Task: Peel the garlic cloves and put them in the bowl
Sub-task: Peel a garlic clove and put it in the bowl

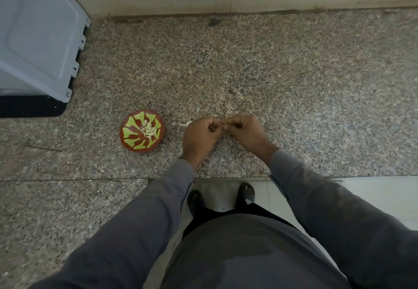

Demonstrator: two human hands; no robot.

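Speckled granite counter point(271, 73), glossy bowl point(126, 135)

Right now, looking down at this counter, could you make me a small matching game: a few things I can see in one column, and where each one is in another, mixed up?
Things:
1. bowl
2. peeled cloves
3. hands (left hand, right hand)
4. grey appliance

Places:
A. far left corner, by the wall
B. heaped inside the bowl
C. fingertips meeting, right of the bowl
D. on the speckled counter, left of the hands

Pairs: 1-D, 2-B, 3-C, 4-A
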